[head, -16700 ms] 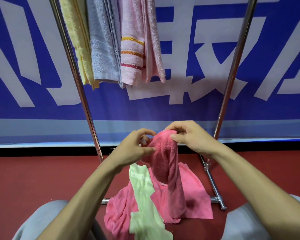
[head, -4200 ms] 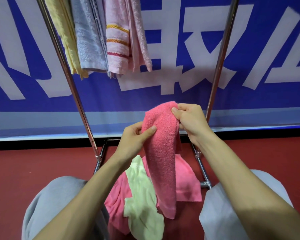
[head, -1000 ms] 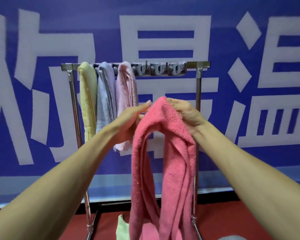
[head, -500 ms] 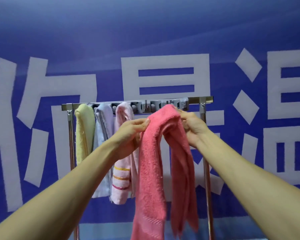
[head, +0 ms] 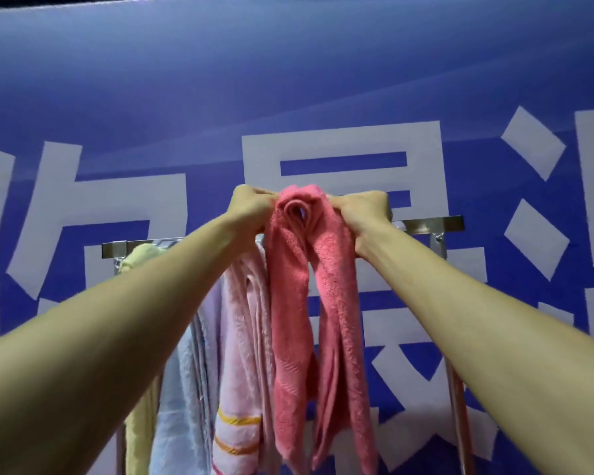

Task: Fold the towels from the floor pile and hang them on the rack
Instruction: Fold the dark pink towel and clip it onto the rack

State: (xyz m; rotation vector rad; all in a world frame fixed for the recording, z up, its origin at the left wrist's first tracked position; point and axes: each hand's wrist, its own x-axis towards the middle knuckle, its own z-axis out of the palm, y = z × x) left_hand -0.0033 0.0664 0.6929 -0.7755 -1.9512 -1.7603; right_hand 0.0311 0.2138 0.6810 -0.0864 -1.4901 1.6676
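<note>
blue banner [head: 288, 80]: big white chinese characters, partly hidden; 你 left, 最 centre, right one cut off.

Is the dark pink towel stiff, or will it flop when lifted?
Probably floppy: the dark pink towel hangs in limp folds from the left hand and right hand. Likely light, held up at arm's length. Its fuzzy surface probably isn't slippery.

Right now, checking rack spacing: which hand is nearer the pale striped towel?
Left. The left hand grips the coral towel just above the striped towel; the right hand is beyond the coral towel.
</note>
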